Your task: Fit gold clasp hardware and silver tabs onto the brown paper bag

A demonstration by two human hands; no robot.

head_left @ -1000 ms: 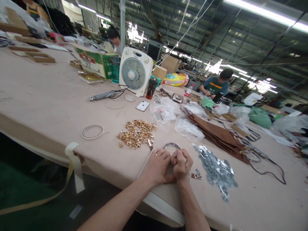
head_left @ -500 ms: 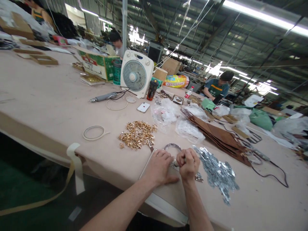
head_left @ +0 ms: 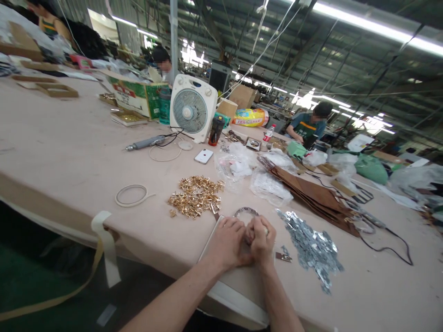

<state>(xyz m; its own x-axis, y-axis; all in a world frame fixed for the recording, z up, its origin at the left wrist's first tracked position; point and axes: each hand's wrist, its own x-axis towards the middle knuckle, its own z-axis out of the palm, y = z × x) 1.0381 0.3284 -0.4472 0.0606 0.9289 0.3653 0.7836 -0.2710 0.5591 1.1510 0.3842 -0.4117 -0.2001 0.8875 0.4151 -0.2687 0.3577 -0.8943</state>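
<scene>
My left hand [head_left: 226, 242] lies with its fingers stretched out over a pale flat board [head_left: 209, 237] at the table's front edge. Pressed up beside its thumb, my right hand [head_left: 262, 240] is closed in a fist round a pale-handled tool [head_left: 266, 229]. The tool's working end is hidden. A brown strap end with a gold metal fitting [head_left: 284, 257] sticks out to the right of my right hand. Beyond the left fingertips, another brown strap end [head_left: 216, 216] shows near a gold buckle. A ring-shaped roll [head_left: 246, 211] lies just past both hands.
A heap of gold fittings [head_left: 195, 196] lies ahead left, a pile of silver metal plates [head_left: 311, 244] to the right. Farther off are a tape roll [head_left: 130, 195], a phone [head_left: 204, 156], a fan [head_left: 192, 110] and brown leather pieces [head_left: 311, 196]. Co-workers sit beyond.
My right hand has moved left, close against the left hand. The strap's gold fitting on the right shows more fully. The view has shifted slightly.
</scene>
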